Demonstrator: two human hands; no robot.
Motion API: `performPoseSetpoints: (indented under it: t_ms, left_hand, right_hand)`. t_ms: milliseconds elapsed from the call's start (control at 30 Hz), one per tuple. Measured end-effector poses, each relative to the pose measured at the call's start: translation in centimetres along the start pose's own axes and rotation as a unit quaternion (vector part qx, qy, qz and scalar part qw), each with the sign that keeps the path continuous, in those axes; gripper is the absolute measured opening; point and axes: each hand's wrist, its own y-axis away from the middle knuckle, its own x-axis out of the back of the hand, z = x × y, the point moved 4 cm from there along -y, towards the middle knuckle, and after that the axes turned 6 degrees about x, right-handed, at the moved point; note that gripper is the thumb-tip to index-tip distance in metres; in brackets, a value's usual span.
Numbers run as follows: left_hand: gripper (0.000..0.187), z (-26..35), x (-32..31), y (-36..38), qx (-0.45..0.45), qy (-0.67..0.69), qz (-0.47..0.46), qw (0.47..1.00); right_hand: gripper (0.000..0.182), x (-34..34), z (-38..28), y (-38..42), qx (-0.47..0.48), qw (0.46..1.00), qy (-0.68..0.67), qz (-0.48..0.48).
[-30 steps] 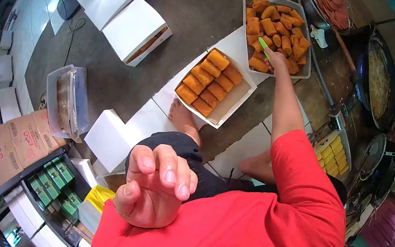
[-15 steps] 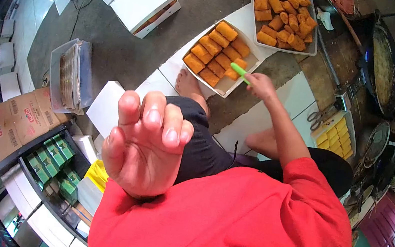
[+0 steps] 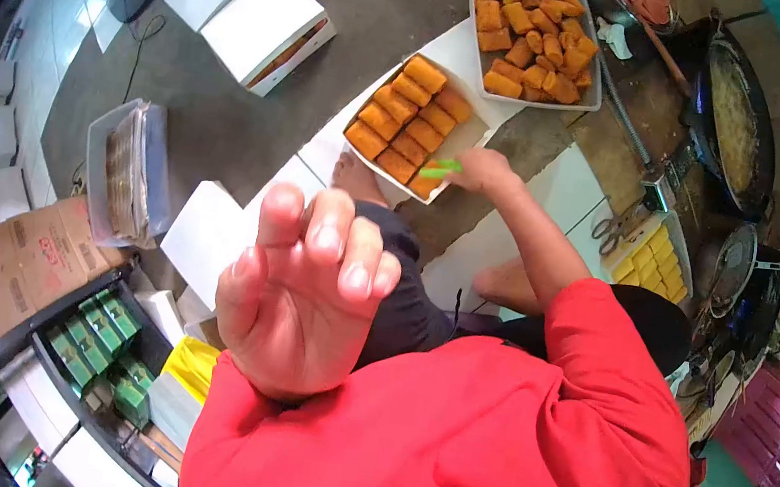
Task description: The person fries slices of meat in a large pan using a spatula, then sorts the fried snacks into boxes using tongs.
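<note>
The left hand (image 3: 303, 296) hangs empty, fingers loosely spread, close to the camera, while at 12 o'clock the right hand (image 3: 485, 170) grips green tongs (image 3: 440, 168) clamped on a fried roll (image 3: 426, 186) at the open box's (image 3: 469, 140) near corner.

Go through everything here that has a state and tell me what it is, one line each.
Right hand: closed on green tongs, over the open box.
Left hand: raised, holding nothing.
Open box: nearly full of fried rolls.
Metal tray: piled with fried rolls.
White box: lid slightly ajar.
Wok: full of oil.
</note>
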Motion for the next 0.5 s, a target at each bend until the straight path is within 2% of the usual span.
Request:
performPoseSetpoints:
  t_ms: [67,133,200,267,367,467,500]
  left_hand:
    - [0.025,-0.1,0.0,-0.3,0.005,-0.004,-0.001,1.000]
    - [0.025,-0.4,0.1,-0.7,0.002,-0.009,-0.003,1.000]
    - [0.030,-1.1,0.2,-1.2,-0.005,0.020,0.011,1.000]
    - [0.029,-1.9,0.1,-2.1,0.018,0.022,0.022,0.999]
    - [0.027,-2.6,0.1,-2.7,0.024,0.019,0.028,0.999]
    - [0.027,-2.8,0.2,-3.2,0.012,0.002,0.038,0.999]
    - [0.027,-2.9,0.2,-3.4,0.007,-0.004,0.040,0.999]
  right_hand:
    - [0.048,4.4,0.1,2.3,-0.013,0.999,-0.050,0.016]
    - [0.045,8.9,3.0,3.9,-0.093,0.976,-0.064,0.184]
    - [0.041,11.6,7.5,3.0,-0.134,0.956,0.030,0.260]
    - [0.037,14.0,11.5,-0.6,-0.088,0.967,0.127,0.203]
    - [0.042,14.6,13.6,-3.9,-0.053,0.986,0.127,0.092]
    - [0.039,15.8,14.0,-5.7,-0.013,0.989,0.141,0.033]
    - [0.034,16.2,13.9,-6.1,0.027,0.987,0.144,0.070]
